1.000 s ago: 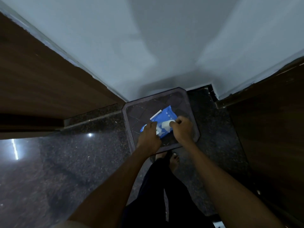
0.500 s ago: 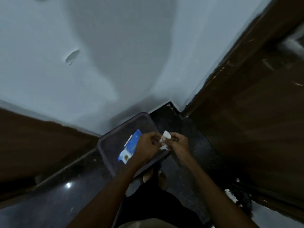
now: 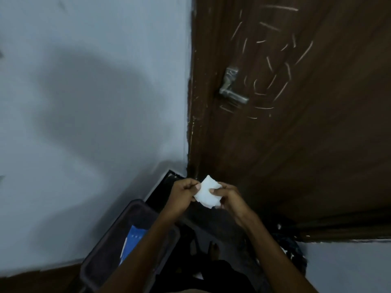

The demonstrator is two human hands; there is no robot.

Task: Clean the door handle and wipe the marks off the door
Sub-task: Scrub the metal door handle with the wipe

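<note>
Both forearms are bare, with no sleeves, watch or jewellery visible. Left hand (image 3: 183,192) and right hand (image 3: 229,197) ungloved. Dark garment (image 3: 222,273) covers the legs.

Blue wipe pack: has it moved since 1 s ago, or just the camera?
No. The blue wipe pack lies in the dark tray as before. Only the view swung toward the door, and both hands lifted a white wipe out.

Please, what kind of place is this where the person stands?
Probably an indoor corridor or room corner in a home: a brown wooden door with a metal lever handle and chalk-like marks, beside a pale painted wall.
</note>
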